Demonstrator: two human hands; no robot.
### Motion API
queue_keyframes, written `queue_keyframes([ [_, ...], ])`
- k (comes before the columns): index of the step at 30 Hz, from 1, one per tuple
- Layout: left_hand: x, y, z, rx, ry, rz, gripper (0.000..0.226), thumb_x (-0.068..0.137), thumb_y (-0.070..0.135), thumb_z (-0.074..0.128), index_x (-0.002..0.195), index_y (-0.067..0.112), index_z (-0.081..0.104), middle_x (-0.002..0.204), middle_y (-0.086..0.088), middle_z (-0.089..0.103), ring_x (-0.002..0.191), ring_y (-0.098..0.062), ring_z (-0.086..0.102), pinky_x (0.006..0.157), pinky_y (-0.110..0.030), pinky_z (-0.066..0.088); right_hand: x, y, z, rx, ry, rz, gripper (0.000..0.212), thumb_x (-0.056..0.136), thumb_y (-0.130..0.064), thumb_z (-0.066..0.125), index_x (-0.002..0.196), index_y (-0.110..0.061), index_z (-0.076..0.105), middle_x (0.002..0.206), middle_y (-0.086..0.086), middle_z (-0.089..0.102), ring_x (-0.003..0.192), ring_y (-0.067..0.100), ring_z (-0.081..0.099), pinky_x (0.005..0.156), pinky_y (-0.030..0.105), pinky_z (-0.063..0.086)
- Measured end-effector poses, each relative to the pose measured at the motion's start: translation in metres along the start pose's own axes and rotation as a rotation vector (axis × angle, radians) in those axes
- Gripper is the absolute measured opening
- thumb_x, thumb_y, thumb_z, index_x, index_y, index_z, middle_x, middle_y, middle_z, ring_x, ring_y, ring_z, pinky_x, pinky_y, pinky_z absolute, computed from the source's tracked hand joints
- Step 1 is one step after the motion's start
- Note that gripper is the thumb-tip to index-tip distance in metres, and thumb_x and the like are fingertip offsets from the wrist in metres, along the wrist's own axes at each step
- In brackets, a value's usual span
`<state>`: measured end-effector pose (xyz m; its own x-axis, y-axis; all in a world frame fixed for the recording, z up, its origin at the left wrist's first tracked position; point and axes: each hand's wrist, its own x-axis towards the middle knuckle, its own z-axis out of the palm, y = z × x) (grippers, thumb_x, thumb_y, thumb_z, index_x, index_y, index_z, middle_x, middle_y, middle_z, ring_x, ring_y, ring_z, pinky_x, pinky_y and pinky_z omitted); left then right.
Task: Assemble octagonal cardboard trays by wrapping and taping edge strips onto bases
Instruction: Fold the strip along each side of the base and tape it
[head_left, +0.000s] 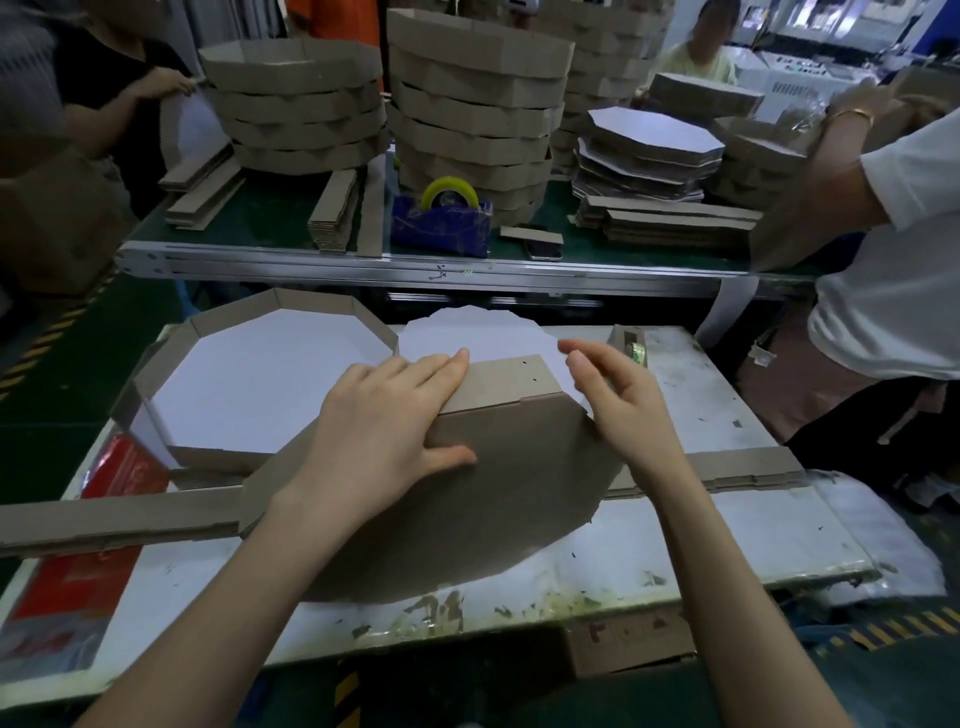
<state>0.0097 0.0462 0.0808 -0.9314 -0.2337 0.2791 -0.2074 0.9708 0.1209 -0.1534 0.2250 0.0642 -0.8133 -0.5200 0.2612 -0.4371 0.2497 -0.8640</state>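
Hands work side by side, slightly apart, at the far edge of a brown octagonal base (467, 519) that lies brown side up in the middle of the white worktable (727, 545). The left hand (384, 421) is spread flat, palm down: its straight fingers press on a raised section of edge strip (498, 382) along the base's far side, and its thumb rests on the base itself. The right hand (618, 395) sits at the base's far right corner with fingers loosely curved and nothing held between them; whether its palm edge touches the cardboard cannot be told. The strip section is plain brown with a few small dark holes and a notched fold line where it meets the base. Flat strips (119, 519) stick out from under the base to the left and right. Just behind lies a pile of white bases (467, 327). To the left, touching the brown base, sits a finished tray (234, 312), its brown wall standing around a white floor. A small tape roll (636, 351) stands at the table's far right edge. On the green bench (260, 223) beyond are nested tray stacks (472, 104), a blue tape dispenser (441, 223), bundled strips and piled flat bases (649, 150). A person in a white shirt (883, 270) stands at the right
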Motion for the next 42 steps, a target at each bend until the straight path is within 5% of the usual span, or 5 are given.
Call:
queue_keyframes([
  [7, 0.006, 0.017, -0.01, 0.052, 0.068, 0.044, 0.078, 0.081, 0.08, 0.013, 0.149, 0.044, 0.027, 0.143, 0.011, 0.049, 0.127, -0.017, 0.047, 0.107, -0.04, 0.03, -0.006, -0.003, 0.004, 0.068, -0.179, -0.014, 0.033, 0.106, -0.019, 0.045, 0.096, -0.034, 0.073, 0.096, -0.021, 0.073, 0.09, -0.008, 0.062, 0.075, 0.007, 0.043],
  [13, 0.037, 0.058, 0.001, 0.099, 0.04, 0.152, 0.091, 0.082, 0.079, 0.037, 0.154, 0.031, 0.01, 0.131, 0.007, 0.051, 0.116, -0.019, 0.053, 0.076, -0.033, 0.04, -0.005, -0.007, -0.001, 0.021, -0.272, -0.091, 0.032, 0.105, -0.014, 0.047, 0.08, 0.003, 0.059, 0.06, -0.012, 0.046, 0.06, 0.003, 0.041, 0.06, 0.016, 0.035],
  [20, 0.018, 0.032, -0.017, -0.205, 0.063, 0.177, 0.095, 0.071, 0.089, 0.026, 0.152, 0.044, 0.004, 0.127, 0.015, 0.056, 0.104, -0.014, 0.057, 0.078, -0.033, 0.051, 0.005, -0.033, -0.043, -0.174, -0.498, -0.054, 0.041, 0.091, -0.051, 0.052, 0.087, -0.017, 0.074, 0.074, -0.001, 0.067, 0.066, 0.006, 0.059, 0.062, 0.018, 0.044],
  [27, -0.009, -0.009, -0.006, -0.528, 0.128, 0.06, 0.071, 0.073, 0.082, 0.045, 0.136, 0.063, 0.019, 0.124, 0.023, 0.052, 0.106, -0.007, 0.054, 0.086, -0.036, 0.053, 0.017, -0.061, -0.037, -0.261, -0.453, -0.131, 0.018, 0.091, -0.038, 0.065, 0.098, -0.026, 0.077, 0.088, -0.018, 0.073, 0.083, 0.001, 0.066, 0.069, 0.011, 0.05],
  [42, -0.021, -0.023, 0.011, -0.499, 0.189, 0.009, 0.063, 0.079, 0.072, 0.047, 0.13, 0.037, 0.056, 0.118, 0.015, 0.047, 0.103, 0.003, 0.042, 0.079, -0.018, 0.041, 0.015, -0.072, 0.009, -0.351, -0.47, -0.109, 0.02, 0.094, -0.035, 0.066, 0.096, -0.022, 0.08, 0.083, -0.013, 0.075, 0.077, 0.0, 0.066, 0.068, 0.014, 0.051],
])
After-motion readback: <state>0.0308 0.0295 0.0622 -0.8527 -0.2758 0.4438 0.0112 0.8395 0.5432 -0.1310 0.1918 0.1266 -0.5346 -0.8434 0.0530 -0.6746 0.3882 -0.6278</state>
